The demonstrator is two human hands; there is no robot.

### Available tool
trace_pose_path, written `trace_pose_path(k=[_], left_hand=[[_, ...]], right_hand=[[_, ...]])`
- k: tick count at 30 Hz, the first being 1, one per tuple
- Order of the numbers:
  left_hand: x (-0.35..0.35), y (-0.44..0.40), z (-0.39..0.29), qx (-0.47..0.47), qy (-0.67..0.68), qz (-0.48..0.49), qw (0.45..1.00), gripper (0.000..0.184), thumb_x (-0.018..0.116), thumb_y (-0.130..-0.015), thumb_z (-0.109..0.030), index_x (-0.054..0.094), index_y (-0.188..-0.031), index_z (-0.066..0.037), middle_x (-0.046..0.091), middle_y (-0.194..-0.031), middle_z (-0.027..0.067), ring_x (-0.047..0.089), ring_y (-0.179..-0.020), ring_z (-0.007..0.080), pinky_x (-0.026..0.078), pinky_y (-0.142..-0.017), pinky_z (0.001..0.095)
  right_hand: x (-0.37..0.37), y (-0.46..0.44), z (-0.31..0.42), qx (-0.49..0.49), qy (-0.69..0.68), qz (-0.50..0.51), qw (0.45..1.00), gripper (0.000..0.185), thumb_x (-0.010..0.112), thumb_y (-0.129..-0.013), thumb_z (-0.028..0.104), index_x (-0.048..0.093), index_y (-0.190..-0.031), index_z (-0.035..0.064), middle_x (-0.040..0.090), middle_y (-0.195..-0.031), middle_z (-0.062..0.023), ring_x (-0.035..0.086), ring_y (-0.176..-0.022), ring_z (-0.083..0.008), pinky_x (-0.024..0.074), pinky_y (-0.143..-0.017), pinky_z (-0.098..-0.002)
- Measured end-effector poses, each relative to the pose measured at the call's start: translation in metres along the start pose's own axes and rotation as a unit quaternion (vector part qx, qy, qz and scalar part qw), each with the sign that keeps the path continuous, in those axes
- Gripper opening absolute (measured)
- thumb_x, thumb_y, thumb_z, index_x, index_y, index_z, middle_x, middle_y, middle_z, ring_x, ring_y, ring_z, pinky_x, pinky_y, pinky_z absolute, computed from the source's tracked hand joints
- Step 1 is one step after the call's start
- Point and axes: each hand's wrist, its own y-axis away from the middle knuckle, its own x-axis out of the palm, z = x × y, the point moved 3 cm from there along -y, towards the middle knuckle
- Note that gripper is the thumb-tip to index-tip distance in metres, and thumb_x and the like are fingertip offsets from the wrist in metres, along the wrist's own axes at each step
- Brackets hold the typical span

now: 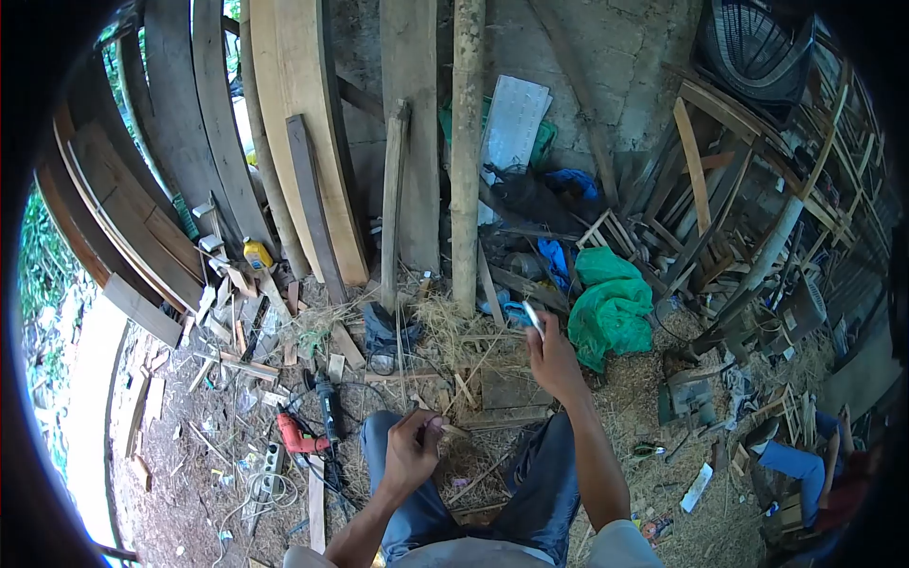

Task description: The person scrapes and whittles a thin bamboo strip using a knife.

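My right hand (555,362) is raised in front of my right knee, fingers closed around a slim whitish stick-like object (535,320) that points up and to the left. Its exact kind is too small to tell. Over my left thigh, my left hand (415,451) is closed in a pinch. A small pale wood sliver (455,432) seems to stick out from its fingertips to the right. The two hands are apart. Between my knees, a flat wooden block (511,390) lies on the shaving-covered ground.
A red power drill (301,435) and a dark blue power tool (329,407) lie left of my knee, near a power strip (272,464) with cords. Planks (308,142) lean ahead beside a bamboo post (467,161). A green plastic bag (606,308) lies ahead right. Another person (795,464) sits far right.
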Motion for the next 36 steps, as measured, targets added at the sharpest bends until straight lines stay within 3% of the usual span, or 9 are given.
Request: trace_pose_path(k=[5, 11, 13, 16, 26, 29, 31, 34, 36], left_hand=[[0.005, 0.000, 0.024, -0.033, 0.069, 0.001, 0.997, 0.007, 0.059, -0.089, -0.005, 0.063, -0.087, 0.001, 0.059, -0.069, 0.0104, 0.051, -0.053, 0.0131, 0.040, -0.050, 0.0275], [0.005, -0.003, 0.026, -0.019, 0.078, -0.018, 0.997, 0.008, 0.060, -0.088, -0.006, 0.063, -0.087, 0.001, 0.058, -0.067, 0.0098, 0.050, -0.052, 0.0108, 0.039, -0.049, 0.0269], [0.003, -0.005, 0.018, -0.047, 0.051, 0.033, 0.997, 0.015, 0.056, -0.093, -0.010, 0.060, -0.092, 0.004, 0.064, -0.080, 0.0084, 0.062, -0.066, 0.0112, 0.048, -0.058, 0.0243], [0.005, -0.009, 0.021, -0.050, 0.094, 0.052, 0.993, 0.015, 0.058, -0.093, -0.011, 0.061, -0.092, 0.003, 0.062, -0.082, 0.0060, 0.059, -0.067, 0.0091, 0.047, -0.057, 0.0237], [0.024, -0.070, 0.009, 0.015, 0.168, -0.019, 0.985, 0.011, 0.062, -0.090, -0.011, 0.062, -0.096, -0.001, 0.062, -0.083, 0.0042, 0.055, -0.076, 0.0085, 0.043, -0.069, 0.0242], [0.029, -0.076, -0.001, 0.043, 0.226, -0.053, 0.972, 0.010, 0.062, -0.090, -0.009, 0.062, -0.095, 0.000, 0.065, -0.088, 0.0058, 0.057, -0.080, 0.0092, 0.044, -0.072, 0.0247], [0.034, -0.072, -0.005, 0.051, 0.243, -0.030, 0.968, 0.012, 0.062, -0.089, -0.008, 0.062, -0.098, 0.000, 0.066, -0.093, 0.0070, 0.059, -0.083, 0.0095, 0.045, -0.075, 0.0249], [0.036, -0.062, -0.004, 0.105, 0.219, -0.003, 0.970, 0.015, 0.063, -0.089, -0.006, 0.062, -0.102, 0.001, 0.067, -0.094, 0.0089, 0.060, -0.084, 0.0121, 0.047, -0.076, 0.0260], [0.029, -0.053, -0.005, 0.080, 0.273, 0.057, 0.957, 0.018, 0.060, -0.090, -0.007, 0.060, -0.106, 0.001, 0.066, -0.095, 0.0104, 0.061, -0.084, 0.0137, 0.048, -0.076, 0.0267]], right_hand=[[-0.006, 0.002, 0.001, -0.115, -0.095, -0.009, 0.989, 0.021, 0.044, -0.099, 0.017, 0.050, -0.111, 0.0000, 0.056, -0.061, -0.0113, 0.055, -0.051, -0.0232, 0.0412, -0.049, -0.0333], [-0.014, 0.011, 0.026, -0.095, -0.304, -0.020, 0.948, 0.026, 0.043, -0.100, 0.021, 0.058, -0.100, 0.0001, 0.051, -0.062, -0.0023, 0.047, -0.050, -0.0083, 0.0376, -0.047, -0.0244], [-0.009, 0.017, 0.033, 0.015, -0.403, 0.109, 0.908, 0.026, 0.044, -0.101, 0.024, 0.056, -0.103, 0.0020, 0.049, -0.063, 0.0001, 0.042, -0.050, -0.0054, 0.0345, -0.045, -0.0223], [-0.004, 0.024, 0.045, 0.095, -0.498, 0.190, 0.841, 0.027, 0.045, -0.100, 0.028, 0.054, -0.108, 0.0035, 0.045, -0.062, -0.0002, 0.038, -0.050, -0.0038, 0.0302, -0.042, -0.0199], [-0.016, 0.032, 0.065, 0.051, -0.454, 0.141, 0.879, 0.036, 0.053, -0.096, 0.027, 0.051, -0.125, 0.0054, 0.050, -0.063, 0.0015, 0.035, -0.046, -0.0024, 0.0267, -0.041, -0.0186], [0.005, 0.037, 0.049, 0.074, -0.346, 0.108, 0.929, 0.032, 0.054, -0.095, 0.023, 0.054, -0.121, 0.0047, 0.057, -0.068, 0.0003, 0.036, -0.046, -0.0022, 0.0274, -0.041, -0.0188], [0.010, 0.042, 0.048, 0.032, -0.299, 0.106, 0.948, 0.025, 0.057, -0.094, 0.019, 0.058, -0.114, 0.0041, 0.063, -0.080, -0.0056, 0.054, -0.060, -0.0068, 0.0412, -0.055, -0.0235], [0.002, 0.037, 0.046, 0.044, -0.318, 0.096, 0.942, 0.022, 0.059, -0.092, 0.018, 0.060, -0.107, 0.0032, 0.065, -0.083, -0.0055, 0.060, -0.069, -0.0097, 0.0457, -0.065, -0.0258], [-0.008, 0.035, 0.048, 0.057, -0.315, 0.128, 0.939, 0.020, 0.059, -0.092, 0.017, 0.061, -0.105, 0.0023, 0.064, -0.081, -0.0036, 0.050, -0.060, -0.0063, 0.0402, -0.056, -0.0242]])
